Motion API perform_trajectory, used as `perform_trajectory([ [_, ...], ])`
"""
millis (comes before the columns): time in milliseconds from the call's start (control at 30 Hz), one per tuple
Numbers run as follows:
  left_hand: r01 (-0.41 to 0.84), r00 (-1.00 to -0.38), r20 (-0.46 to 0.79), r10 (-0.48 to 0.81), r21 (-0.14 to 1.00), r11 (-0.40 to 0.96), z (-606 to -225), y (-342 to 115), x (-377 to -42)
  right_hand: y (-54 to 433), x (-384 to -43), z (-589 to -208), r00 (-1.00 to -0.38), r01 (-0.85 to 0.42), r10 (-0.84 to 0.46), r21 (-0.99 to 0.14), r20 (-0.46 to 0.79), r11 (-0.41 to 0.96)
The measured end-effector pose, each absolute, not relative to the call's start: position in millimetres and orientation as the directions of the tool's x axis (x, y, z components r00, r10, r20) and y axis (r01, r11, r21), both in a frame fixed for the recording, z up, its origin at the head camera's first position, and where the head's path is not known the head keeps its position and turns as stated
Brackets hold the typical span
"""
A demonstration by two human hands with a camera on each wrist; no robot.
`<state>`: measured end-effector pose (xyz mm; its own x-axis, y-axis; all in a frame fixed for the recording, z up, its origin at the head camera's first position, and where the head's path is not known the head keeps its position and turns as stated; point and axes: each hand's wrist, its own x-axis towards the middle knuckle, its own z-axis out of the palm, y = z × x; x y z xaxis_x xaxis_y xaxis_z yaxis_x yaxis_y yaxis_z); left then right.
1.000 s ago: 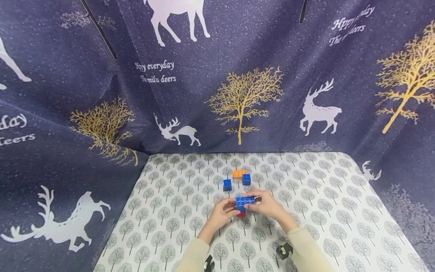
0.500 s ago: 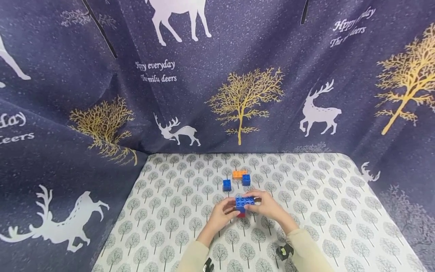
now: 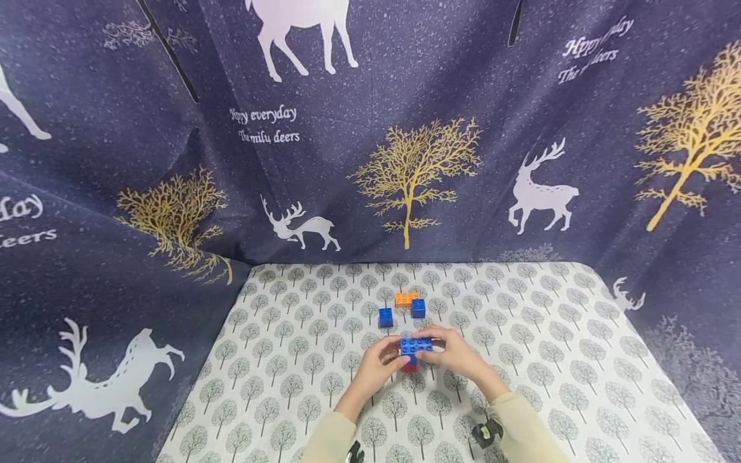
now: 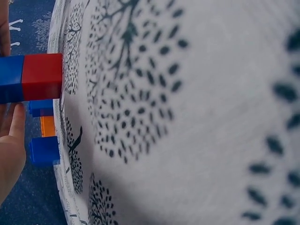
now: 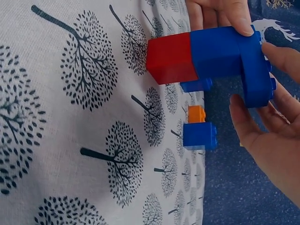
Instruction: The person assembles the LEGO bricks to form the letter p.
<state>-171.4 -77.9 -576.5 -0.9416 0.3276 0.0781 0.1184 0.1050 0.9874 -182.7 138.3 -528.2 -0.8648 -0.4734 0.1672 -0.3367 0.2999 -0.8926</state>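
Observation:
A small stack of toy building bricks stands upright between my hands. At its foot is a red brick (image 5: 171, 58), with a square blue brick (image 5: 213, 52) above it. A longer blue brick (image 3: 415, 345) crowns the stack and overhangs to the right, studs up. My left hand (image 3: 373, 370) grips the stack from the left, its thumb near the square blue brick. From the right, my right hand (image 3: 463, 355) pinches the long blue brick between thumb and fingers. Whether the red brick touches the table, I cannot tell.
Behind the stack lie a loose blue brick (image 3: 385, 317), an orange brick (image 3: 407, 299) and another blue brick (image 3: 418, 308) just in front of the orange one. A tree-print cloth (image 3: 278, 392) covers the table. A dark deer-print curtain (image 3: 370, 180) hangs behind.

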Motion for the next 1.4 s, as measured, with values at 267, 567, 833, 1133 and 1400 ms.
perform_trajectory([
  [267,0.143,-0.94,0.101,0.327,0.984,0.106,-577.8,-78.2,-172.9,140.0,-186.5,-524.7,-0.85,-0.338,-0.501,-0.9,0.166,0.275],
  [567,0.208,-0.929,0.162,0.334,0.972,0.108,-576.7,-76.9,-175.4,147.2,-195.2,-516.7,-0.858,-0.257,-0.499,-0.944,0.124,0.206],
  [833,0.181,-0.925,0.138,0.353,0.979,0.093,-549.1,-78.2,-165.5,149.3,-211.9,-514.7,-0.858,-0.318,-0.481,-0.922,0.181,0.222],
  [1133,0.175,-0.927,0.134,0.351,0.981,0.086,-546.8,-77.2,-165.7,142.9,-236.6,-516.3,-0.868,-0.256,-0.481,-0.942,0.124,0.218],
  [1400,0.161,-0.929,0.122,0.348,0.983,0.085,-550.9,-76.9,-166.6,133.6,-251.6,-521.9,-0.831,-0.246,-0.55,-0.943,0.086,0.223],
])
